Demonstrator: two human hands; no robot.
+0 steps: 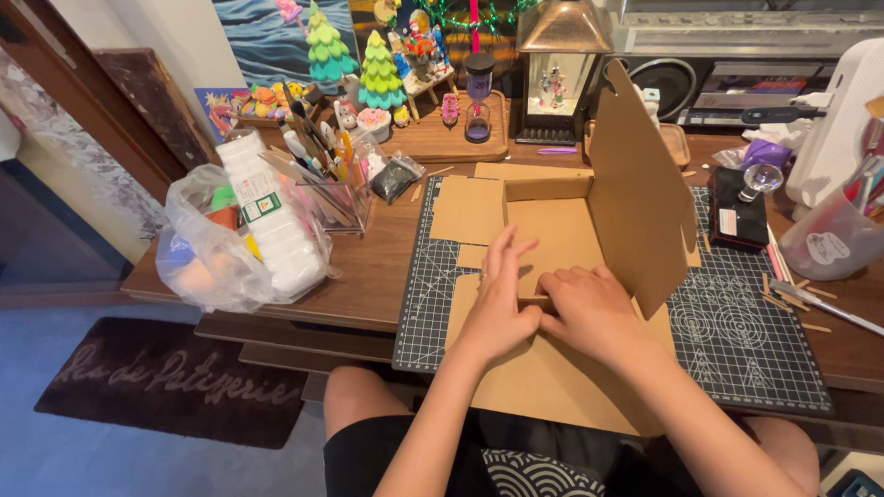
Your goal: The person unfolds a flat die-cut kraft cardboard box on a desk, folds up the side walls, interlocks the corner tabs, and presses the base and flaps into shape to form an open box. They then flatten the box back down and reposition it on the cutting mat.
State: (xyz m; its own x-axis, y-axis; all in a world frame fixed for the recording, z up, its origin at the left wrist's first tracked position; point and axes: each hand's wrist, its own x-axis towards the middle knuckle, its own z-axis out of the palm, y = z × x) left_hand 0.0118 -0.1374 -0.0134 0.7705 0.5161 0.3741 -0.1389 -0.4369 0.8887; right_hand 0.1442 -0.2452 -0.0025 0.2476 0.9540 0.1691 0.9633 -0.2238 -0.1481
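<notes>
Both hands press on a flat cardboard box blank [559,225] lying on the cutting mat [749,346] atop the surface: left hand [498,305] open-palmed, right hand [591,312] seemingly pinching a fold. Light, stiff cardboard, best held along creases; one flap stands upright at right.

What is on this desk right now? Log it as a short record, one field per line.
setting: wooden desk with a dark gridded cutting mat
left hand: flat, fingers spread, pressing a brown cardboard box
right hand: curled on the box's front fold, touching the left hand
box state: partly folded, right flap upright
left side: plastic bag, clear pot of tools
back: toy trees, hourglass, lantern
right side: black pouch, clear cup
</notes>
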